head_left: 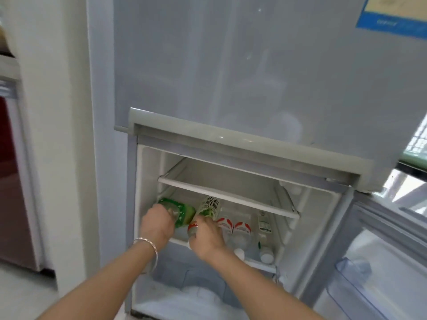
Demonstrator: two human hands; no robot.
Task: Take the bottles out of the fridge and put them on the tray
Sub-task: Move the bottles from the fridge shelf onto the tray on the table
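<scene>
Your left grip point(158, 225) is inside the open lower compartment of the fridge point(231, 65), fingers curled over the near end of a green bottle point(184, 210) that lies at the far left of the lower shelf point(260, 264). Your right grip point(208, 236) is just beside it, fingers wrapped about the near end of a pale-labelled bottle point(209, 206), which is tilted with its far end raised toward the upper shelf point(228, 196). Motion blur softens both, so you cannot make out the exact lie of each finger. A clear bottle with a red band point(193, 227) sits between your two grips, partly under the right thumb; whether that thumb touches it cannot be told. To the right, two red-and-white bottles point(242, 227) lie side by side on the same shelf, white caps toward you, and a slim bottle with a white label point(263, 224) lies beyond them near the right wall. All the bottles are inside the fridge. A silver bangle point(147, 244) circles your left wrist. The fridge door point(381, 262) stands swung open at your right, and a blue-edged sticker point(392, 15) sits on the shut upper door. A dark red cabinet point(9, 169) stands off to the left.
</scene>
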